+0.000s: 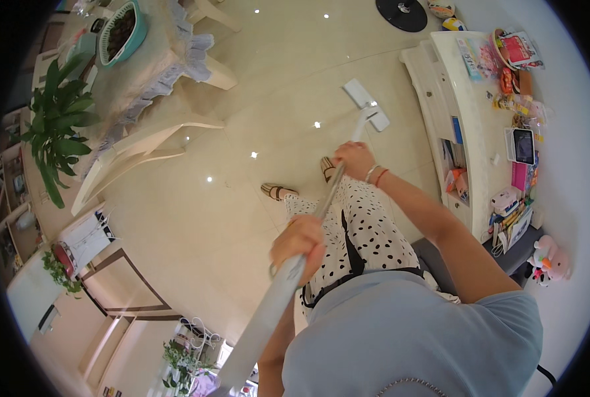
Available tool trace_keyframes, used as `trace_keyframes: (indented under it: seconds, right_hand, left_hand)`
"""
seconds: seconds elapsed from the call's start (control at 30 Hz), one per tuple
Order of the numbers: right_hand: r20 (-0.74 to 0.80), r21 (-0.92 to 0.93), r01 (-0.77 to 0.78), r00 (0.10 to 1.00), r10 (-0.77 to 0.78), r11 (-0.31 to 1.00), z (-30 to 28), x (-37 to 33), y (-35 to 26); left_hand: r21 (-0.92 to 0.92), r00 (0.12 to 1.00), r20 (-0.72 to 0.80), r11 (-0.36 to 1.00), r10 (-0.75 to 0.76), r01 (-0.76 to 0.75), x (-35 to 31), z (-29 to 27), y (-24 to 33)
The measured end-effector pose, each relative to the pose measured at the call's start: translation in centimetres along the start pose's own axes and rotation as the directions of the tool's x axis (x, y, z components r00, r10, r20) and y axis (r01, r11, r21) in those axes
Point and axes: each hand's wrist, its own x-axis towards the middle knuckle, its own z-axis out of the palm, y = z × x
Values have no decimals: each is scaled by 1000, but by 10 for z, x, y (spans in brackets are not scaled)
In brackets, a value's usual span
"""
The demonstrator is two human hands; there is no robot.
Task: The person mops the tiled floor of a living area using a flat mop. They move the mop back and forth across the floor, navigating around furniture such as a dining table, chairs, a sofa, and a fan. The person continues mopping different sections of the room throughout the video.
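Head view: left hand (299, 239) closed around upper mop handle (288, 278), right hand (354, 159) closed lower on same handle. White mop head (366, 104) lies flat on glossy tile floor (242, 198), near white cabinet (457, 126). Better keep head flat, push evenly, avoid hitting cabinet.

The glossy cream tiled floor (242, 132) carries a white flat mop head (366, 104), two sandalled feet (278, 192), a round black base (402, 13) and a pale chair (143, 149).
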Motion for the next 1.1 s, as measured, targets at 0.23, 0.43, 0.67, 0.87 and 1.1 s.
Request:
trace_keyframes:
  seconds: [0.23, 0.43, 0.67, 0.87, 1.1]
  right_hand:
    - [-202, 26, -260, 944, 259, 965, 30, -55, 119]
    - [-61, 135, -242, 966, 251, 961, 62, -34, 53]
    - [132, 246, -55, 991, 23, 968, 70, 13, -130]
    - [133, 444, 145, 965, -225, 884, 97, 29, -246]
    - [295, 357, 350, 837, -460, 866, 75, 52, -272]
  left_hand:
    - [-62, 976, 166, 987, -139, 151, -22, 71, -69]
    - [26, 971, 112, 977, -214, 212, -36, 11, -24]
    - [255, 942, -77, 907, -326, 335, -44, -90, 100]
    - [471, 946, -194, 822, -259, 321, -62, -107, 176]
    - [525, 968, -181, 815, -175, 245, -58, -116, 178]
